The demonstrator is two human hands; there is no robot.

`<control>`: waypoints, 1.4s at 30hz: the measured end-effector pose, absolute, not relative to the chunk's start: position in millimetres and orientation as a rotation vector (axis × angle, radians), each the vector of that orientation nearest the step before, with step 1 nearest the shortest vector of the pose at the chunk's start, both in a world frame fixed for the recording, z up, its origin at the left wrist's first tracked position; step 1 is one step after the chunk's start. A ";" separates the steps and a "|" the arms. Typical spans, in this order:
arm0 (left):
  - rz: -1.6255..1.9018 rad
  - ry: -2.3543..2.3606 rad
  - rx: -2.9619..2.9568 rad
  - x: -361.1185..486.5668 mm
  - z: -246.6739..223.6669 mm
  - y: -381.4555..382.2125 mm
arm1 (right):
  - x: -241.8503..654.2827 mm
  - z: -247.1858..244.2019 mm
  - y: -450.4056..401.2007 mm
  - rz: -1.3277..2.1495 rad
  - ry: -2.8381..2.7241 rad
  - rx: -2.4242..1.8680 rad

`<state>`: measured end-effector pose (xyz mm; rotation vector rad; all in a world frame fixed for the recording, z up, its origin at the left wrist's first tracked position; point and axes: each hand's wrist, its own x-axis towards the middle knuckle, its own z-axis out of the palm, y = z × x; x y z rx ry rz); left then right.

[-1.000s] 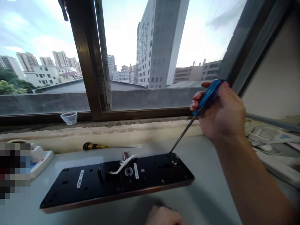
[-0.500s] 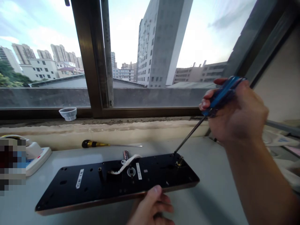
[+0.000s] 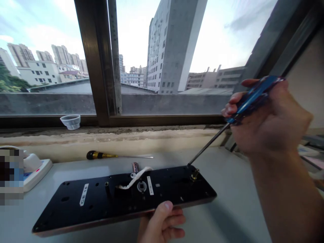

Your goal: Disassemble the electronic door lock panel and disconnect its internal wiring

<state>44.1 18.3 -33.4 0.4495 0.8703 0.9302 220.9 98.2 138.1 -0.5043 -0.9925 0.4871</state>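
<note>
A long black plate [image 3: 76, 206] with a copper-coloured edge lies flat on the grey table. It carries a white label, a white cable and a brass stud [image 3: 194, 174] near its right end. My right hand [image 3: 268, 125] grips a blue-handled screwdriver [image 3: 250, 99], whose tip touches the plate's far edge just beside the brass stud. At the plate's near edge, my left hand [image 3: 162, 224] holds it with the thumb on top.
A second screwdriver [image 3: 111, 155] with a black and gold handle lies behind the plate. A small clear plastic cup [image 3: 71, 122] sits on the window sill. A white power strip [image 3: 35, 168] lies at the left. Papers and white items sit at the right edge.
My left hand has come up from the bottom edge and taken hold of the plate's near edge. My right hand with the screwdriver has shifted slightly right in view; its tip stays by the stud.
</note>
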 end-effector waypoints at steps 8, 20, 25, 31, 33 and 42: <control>0.932 0.869 0.442 44.3 -34.1 18.2 | 217.1 136.5 99.8 0.493 -0.990 -0.522; 0.934 0.850 0.447 44.4 -35.3 18.3 | 216.6 134.1 101.3 0.506 -0.995 -0.533; 0.940 0.876 0.426 45.0 -35.0 18.5 | 217.5 133.1 104.5 0.489 -0.959 -0.553; 0.946 0.860 0.427 44.7 -37.4 18.8 | 217.1 130.3 107.1 0.477 -1.006 -0.546; 0.942 0.857 0.422 44.6 -37.9 19.1 | 217.2 129.9 104.2 0.556 -1.141 -0.502; 0.944 0.858 0.421 46.1 -37.8 18.5 | 208.6 126.7 97.7 0.647 -1.309 -0.460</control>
